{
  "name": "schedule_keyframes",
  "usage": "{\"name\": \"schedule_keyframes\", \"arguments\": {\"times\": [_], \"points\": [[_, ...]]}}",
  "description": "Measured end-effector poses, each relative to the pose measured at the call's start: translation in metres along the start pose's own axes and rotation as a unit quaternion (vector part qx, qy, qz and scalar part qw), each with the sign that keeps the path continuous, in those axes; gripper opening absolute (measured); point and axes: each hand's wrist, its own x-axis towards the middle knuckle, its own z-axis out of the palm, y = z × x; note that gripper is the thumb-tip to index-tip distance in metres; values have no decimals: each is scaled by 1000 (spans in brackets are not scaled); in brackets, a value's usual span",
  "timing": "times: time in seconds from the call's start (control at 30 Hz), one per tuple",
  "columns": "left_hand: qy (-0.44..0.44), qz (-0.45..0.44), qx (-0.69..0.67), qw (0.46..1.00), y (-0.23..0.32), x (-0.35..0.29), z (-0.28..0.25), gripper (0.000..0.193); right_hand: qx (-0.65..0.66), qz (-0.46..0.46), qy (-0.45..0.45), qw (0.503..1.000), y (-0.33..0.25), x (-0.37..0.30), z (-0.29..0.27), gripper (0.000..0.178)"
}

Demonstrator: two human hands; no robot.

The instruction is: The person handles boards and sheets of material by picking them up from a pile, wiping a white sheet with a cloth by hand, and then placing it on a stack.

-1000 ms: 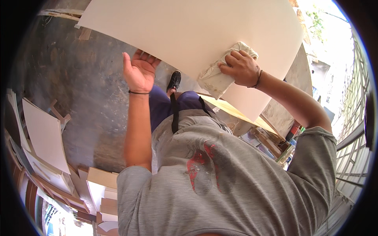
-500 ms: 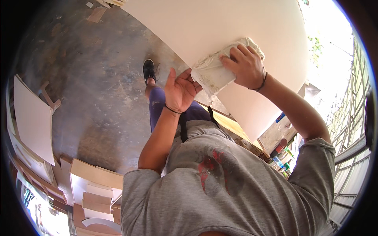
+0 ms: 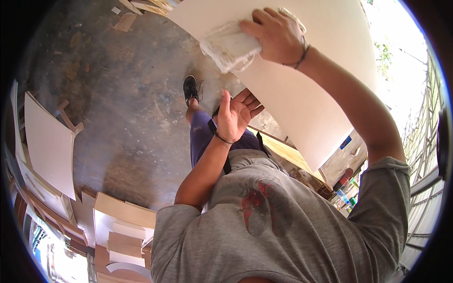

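Observation:
A large white board [image 3: 311, 94] lies in front of me, its curved-looking edge running down from upper left. My right hand [image 3: 278, 37] is closed on a crumpled, dusty off-white cloth [image 3: 231, 45], holding it over the board's left edge; one end of the cloth hangs past that edge. Whether the cloth touches the board I cannot tell. Nearer my waist, my left hand [image 3: 238, 115] is open and empty, palm up with fingers spread, apart from both board and cloth.
White panels [image 3: 49, 141] lean at the left. Cut boards [image 3: 125, 212] stand at lower left. Wooden pieces [image 3: 151, 7] lie at the top, on a stained concrete floor [image 3: 127, 94]. Bottles [image 3: 342, 200] and a metal grille [image 3: 420, 141] are on the right.
My right hand has carried the cloth up and left, away from my left hand. The left hand has shifted slightly right and down, its fingers now fully visible.

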Motion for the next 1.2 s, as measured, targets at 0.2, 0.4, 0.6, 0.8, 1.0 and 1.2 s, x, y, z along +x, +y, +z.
{"name": "schedule_keyframes", "arguments": {"times": [0.2,0.4,0.6,0.8,1.0,1.2], "points": [[-11,10,51,999,0,-1,2,90,-6,-53,92,994,7,54,1,17],[-28,-15,96,995,10,1,0,93,16,-36,71,997,5,107,7,21],[98,31,207,973,53,-2,-7,86,26,23,207,978,-2,151,-19,20],[186,230,238,925,172,35,3,63,28,-7,51,998,-16,15,-40,42],[319,365,480,731,199,71,19,50,44,136,-17,990,-37,-119,-1,44],[170,435,716,519,176,137,111,51,88,350,-6,932,-19,-95,0,54]]}}
